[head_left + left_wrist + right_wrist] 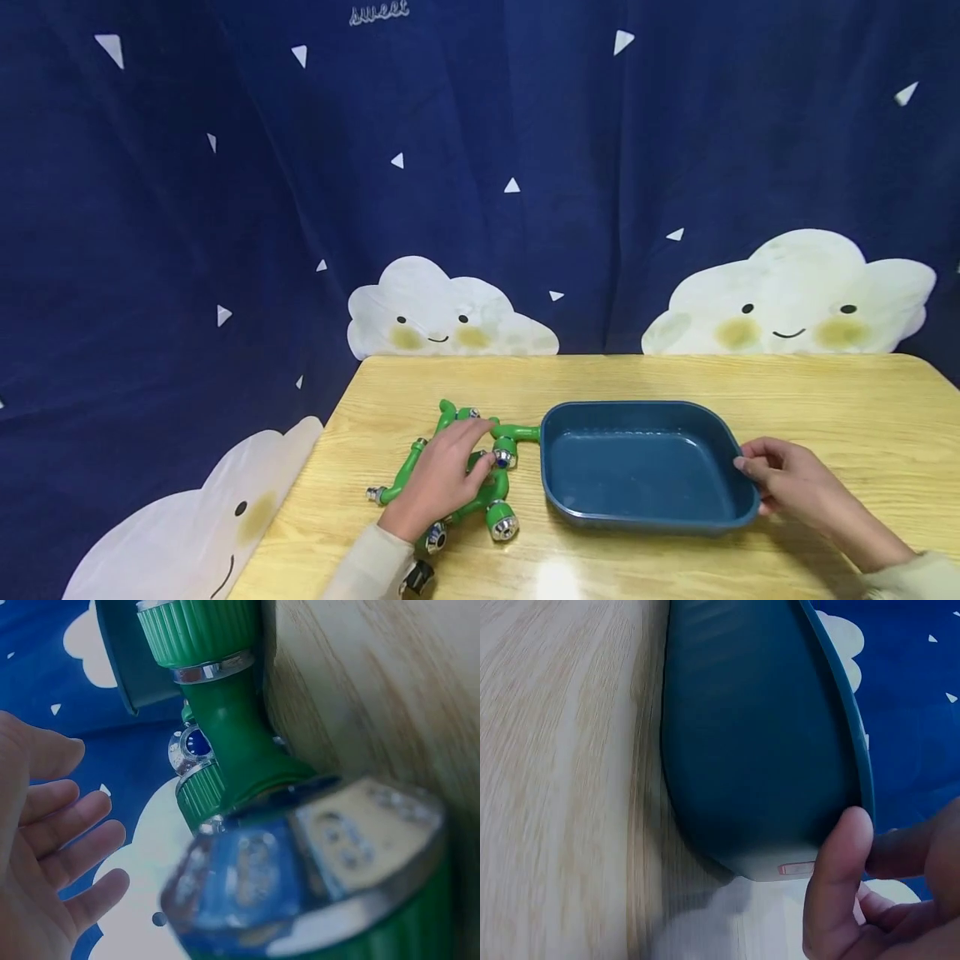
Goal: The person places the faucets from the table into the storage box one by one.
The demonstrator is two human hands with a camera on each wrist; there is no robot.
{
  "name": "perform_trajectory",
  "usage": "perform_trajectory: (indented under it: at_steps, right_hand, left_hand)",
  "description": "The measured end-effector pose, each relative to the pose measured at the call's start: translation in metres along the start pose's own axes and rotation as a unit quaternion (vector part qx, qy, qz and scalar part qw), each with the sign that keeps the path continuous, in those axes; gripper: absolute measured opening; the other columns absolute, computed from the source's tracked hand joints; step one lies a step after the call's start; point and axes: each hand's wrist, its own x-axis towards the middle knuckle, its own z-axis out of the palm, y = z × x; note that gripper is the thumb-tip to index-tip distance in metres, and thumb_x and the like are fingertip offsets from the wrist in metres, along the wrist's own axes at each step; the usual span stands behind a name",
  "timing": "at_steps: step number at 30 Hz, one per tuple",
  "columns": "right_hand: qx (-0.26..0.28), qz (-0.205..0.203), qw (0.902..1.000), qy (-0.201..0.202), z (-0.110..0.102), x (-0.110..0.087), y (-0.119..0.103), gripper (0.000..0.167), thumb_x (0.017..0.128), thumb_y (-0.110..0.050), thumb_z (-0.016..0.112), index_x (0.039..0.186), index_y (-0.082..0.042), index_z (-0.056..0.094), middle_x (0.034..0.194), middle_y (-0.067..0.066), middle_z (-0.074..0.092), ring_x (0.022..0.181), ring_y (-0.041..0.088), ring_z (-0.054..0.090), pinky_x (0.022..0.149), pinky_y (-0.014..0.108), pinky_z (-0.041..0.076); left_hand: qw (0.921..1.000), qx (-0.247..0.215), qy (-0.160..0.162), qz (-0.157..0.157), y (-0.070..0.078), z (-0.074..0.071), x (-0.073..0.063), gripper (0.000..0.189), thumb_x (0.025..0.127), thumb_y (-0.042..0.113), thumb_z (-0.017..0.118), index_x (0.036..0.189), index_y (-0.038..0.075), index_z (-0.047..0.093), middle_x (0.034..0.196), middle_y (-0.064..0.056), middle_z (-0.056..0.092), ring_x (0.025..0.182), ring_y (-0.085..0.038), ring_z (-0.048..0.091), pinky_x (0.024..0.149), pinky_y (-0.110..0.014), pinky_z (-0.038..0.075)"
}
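Note:
Several green pipe-like fittings [492,498] with ribbed collars and chrome ends lie in a pile on the left part of the table. Over this pile is my left hand [442,473], its fingers loosely bent and holding nothing. In the left wrist view, that hand [52,847] appears apart from a large green fitting [236,735] with a chrome end. To the right of the pile stands a dark teal rectangular tub [637,475]. My right hand [795,483] pinches the tub's right rim; in the right wrist view, the thumb [840,877] presses its outer wall.
The light wooden table [825,400] has a back edge against a dark blue curtain [570,117] printed with white clouds and triangles. A black piece [417,577] lies by my left sleeve. One green fitting [521,432] reaches the tub's left wall.

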Motion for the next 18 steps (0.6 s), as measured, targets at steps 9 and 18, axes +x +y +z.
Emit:
perform_trajectory:
  at_steps: [9,18]
  right_hand:
    - [0.011,0.002,0.9998,-0.014,0.015,-0.001,-0.01,0.031,0.103,-0.013,0.05,0.117,0.014,0.052,0.078,0.004,0.06,0.056,0.01,0.057,0.051,0.028,0.053]
    - [0.045,0.001,0.9984,-0.034,0.024,-0.002,-0.016,0.029,0.102,-0.013,0.05,0.116,0.013,0.05,0.076,0.005,0.058,0.055,0.012,0.059,0.05,0.03,0.053]
  left_hand:
    - [1.0,-0.003,0.0,0.003,-0.003,0.002,0.0,0.043,0.09,0.022,0.072,0.13,0.009,0.063,0.128,-0.009,0.068,0.123,-0.027,0.062,0.104,-0.044,0.05]
    - [0.9997,-0.002,0.022,-0.009,-0.008,-0.001,-0.006,0.043,0.088,0.021,0.075,0.128,0.01,0.064,0.125,-0.01,0.069,0.118,-0.025,0.064,0.097,-0.044,0.053]
